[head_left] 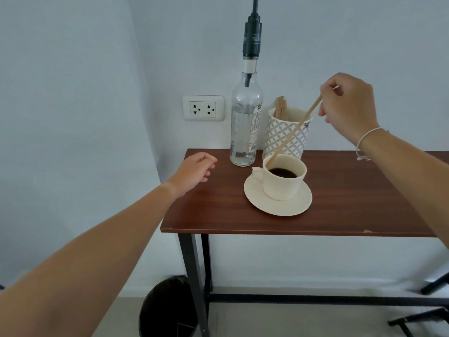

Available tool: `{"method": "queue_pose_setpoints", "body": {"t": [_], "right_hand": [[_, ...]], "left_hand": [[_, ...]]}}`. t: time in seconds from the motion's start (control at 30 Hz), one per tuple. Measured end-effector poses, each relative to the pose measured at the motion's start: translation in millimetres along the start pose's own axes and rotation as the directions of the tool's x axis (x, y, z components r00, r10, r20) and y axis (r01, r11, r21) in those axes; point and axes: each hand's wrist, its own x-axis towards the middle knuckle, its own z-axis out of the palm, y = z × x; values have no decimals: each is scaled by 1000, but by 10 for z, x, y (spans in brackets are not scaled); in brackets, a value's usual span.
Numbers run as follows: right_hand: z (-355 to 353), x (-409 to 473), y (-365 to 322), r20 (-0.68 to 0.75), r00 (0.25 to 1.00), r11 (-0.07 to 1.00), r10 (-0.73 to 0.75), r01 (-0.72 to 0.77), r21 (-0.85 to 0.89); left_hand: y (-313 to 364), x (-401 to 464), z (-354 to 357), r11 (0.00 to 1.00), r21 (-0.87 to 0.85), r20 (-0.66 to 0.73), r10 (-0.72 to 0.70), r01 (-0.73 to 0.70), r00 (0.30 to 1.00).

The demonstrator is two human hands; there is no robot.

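Tabletop (218, 210) cup (284, 188) — stirrer (294, 133) pinched in right hand (347, 105).

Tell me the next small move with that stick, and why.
Probably sweep the lower end of the wooden stick round through the coffee. The right hand pinches it near the top, and its tip sits inside the cup by the left wall, so it looks ready to stir. The left hand holds nothing, apart from the cup.

Glass bottle (244, 132) beside patterned holder (297, 142); wall socket (203, 108); floor bin (165, 310).
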Motion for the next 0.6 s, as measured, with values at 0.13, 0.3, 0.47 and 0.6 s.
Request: {"method": "queue_pose_setpoints", "body": {"t": [0.13,0.3,0.47,0.6], "right_hand": [[-13,41,-68,-37,999,998,22,-20,58],[82,18,-264,-23,999,984,37,-33,175],[317,-85,-428,40,996,968,74,-82,236],[869,-356,-944,161,987,968,2,-43,249]], "left_hand": [[-44,-10,-207,995,98,-118,30,-18,993],[-35,-128,-481,955,298,-240,78,-3,968],[56,-217,-669,897,442,-206,126,-23,970],[-132,-431,-1296,837,547,-272,170,7,947]]}}
